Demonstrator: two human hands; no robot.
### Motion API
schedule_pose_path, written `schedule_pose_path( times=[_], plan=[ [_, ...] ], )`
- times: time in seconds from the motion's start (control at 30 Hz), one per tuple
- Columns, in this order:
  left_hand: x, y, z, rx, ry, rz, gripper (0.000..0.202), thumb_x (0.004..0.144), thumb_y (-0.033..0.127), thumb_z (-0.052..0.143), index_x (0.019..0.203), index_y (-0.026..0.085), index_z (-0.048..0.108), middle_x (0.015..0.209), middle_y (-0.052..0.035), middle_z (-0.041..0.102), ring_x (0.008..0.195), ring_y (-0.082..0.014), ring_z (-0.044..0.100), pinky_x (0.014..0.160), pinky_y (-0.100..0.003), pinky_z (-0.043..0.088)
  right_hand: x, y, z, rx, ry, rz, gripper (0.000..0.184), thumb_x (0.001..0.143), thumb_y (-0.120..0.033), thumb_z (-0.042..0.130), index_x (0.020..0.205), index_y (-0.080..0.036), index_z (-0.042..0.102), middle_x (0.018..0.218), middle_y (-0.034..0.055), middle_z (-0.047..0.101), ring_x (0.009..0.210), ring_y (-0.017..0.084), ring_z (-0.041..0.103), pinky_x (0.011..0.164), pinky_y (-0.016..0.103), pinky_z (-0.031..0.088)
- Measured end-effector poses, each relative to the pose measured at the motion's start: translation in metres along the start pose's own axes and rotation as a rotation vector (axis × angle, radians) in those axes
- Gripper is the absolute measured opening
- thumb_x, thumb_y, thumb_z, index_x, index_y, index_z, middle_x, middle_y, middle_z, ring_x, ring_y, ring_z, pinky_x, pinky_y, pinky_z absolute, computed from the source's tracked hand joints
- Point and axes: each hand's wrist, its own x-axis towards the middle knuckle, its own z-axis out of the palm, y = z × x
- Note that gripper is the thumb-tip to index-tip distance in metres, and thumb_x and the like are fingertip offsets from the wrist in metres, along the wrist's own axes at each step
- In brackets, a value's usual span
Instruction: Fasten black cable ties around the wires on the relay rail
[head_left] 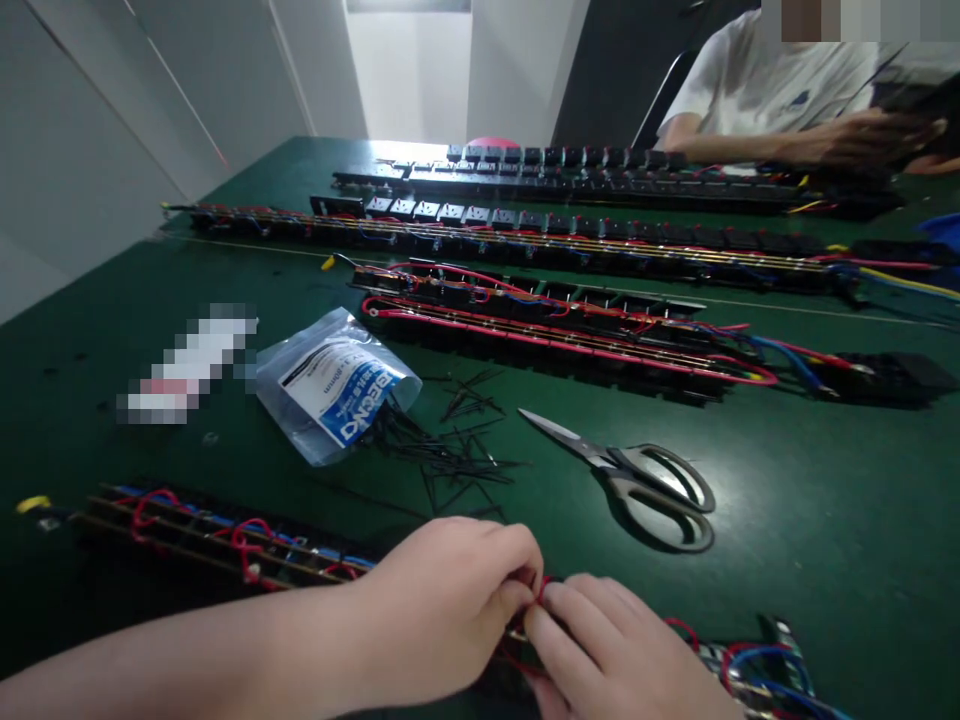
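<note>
In front of me lies a long black socket strip point(202, 540) with its wiring side up, showing brass bars and red and blue wires. My left hand point(457, 600) is over its middle, thumb and forefinger pinched on a red wire point(538, 592). Close against it, my right hand point(607, 640) has its fingers pressed together at the same wire; its fingertips are partly hidden. Beyond my hands, black cable ties point(465, 460) spill from a clear plastic bag point(330, 385) with a blue and white label. To their right lie scissors point(637, 490) with dark handles, blades slightly apart.
Several more wired strips point(562, 330) lie across the green table point(825, 480) farther back. A blurred-out pale item point(187, 370) is left of the bag. At the back right, a person in a white shirt point(757, 90) holds something dark.
</note>
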Motion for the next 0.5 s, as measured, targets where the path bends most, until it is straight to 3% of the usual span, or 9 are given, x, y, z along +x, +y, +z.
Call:
schedule_pose_path(
  times=[0.13,0.23,0.37,0.47,0.5],
  plan=[
    [-0.002,-0.007,0.000,0.106,0.023,0.088,0.017,0.107,0.019,0.053,0.108,0.023,0.069,0.102,-0.0011,0.079,0.094,-0.0187,0.073,0.080,-0.029,0.053,0.012,-0.004,-0.005,0.008,-0.065,-0.005,0.030,0.086,-0.008,0.058,0.111,-0.022,0.062,0.095,0.0003,0.073,0.083,0.018,0.063,0.076,0.031,0.045],
    [-0.004,-0.012,0.002,0.221,0.059,0.228,0.015,0.104,0.016,0.053,0.109,0.021,0.066,0.106,-0.0043,0.078,0.098,-0.0225,0.073,0.084,-0.034,0.053,0.018,-0.003,-0.007,-0.018,-0.071,-0.015,0.027,0.086,-0.008,0.058,0.108,-0.023,0.061,0.097,0.0001,0.073,0.084,0.017,0.063,0.076,0.030,0.045],
    [-0.008,-0.018,0.002,0.338,0.134,0.404,0.018,0.106,0.019,0.053,0.121,0.021,0.063,0.112,-0.0052,0.075,0.100,-0.0250,0.070,0.085,-0.040,0.051,0.015,0.003,-0.003,-0.115,-0.048,-0.009,0.018,0.085,-0.008,0.058,0.096,-0.022,0.057,0.084,0.0022,0.067,0.078,0.019,0.057,0.074,0.033,0.040],
    [-0.012,-0.023,0.000,0.418,0.236,0.493,0.025,0.112,0.020,0.043,0.130,0.016,0.060,0.111,-0.0051,0.074,0.095,-0.0227,0.068,0.079,-0.040,0.049,0.013,0.010,0.001,-0.180,-0.052,-0.021,0.018,0.086,-0.009,0.059,0.099,-0.022,0.059,0.086,0.0037,0.068,0.083,0.021,0.060,0.079,0.035,0.043],
    [-0.013,-0.025,0.000,0.465,0.321,0.530,0.028,0.114,0.020,0.040,0.133,0.014,0.060,0.107,-0.0043,0.074,0.092,-0.0210,0.067,0.076,-0.039,0.047,0.014,0.013,0.003,-0.195,-0.053,-0.035,0.020,0.086,-0.010,0.058,0.103,-0.021,0.060,0.089,0.0043,0.069,0.085,0.021,0.062,0.080,0.036,0.045]
  ],
)
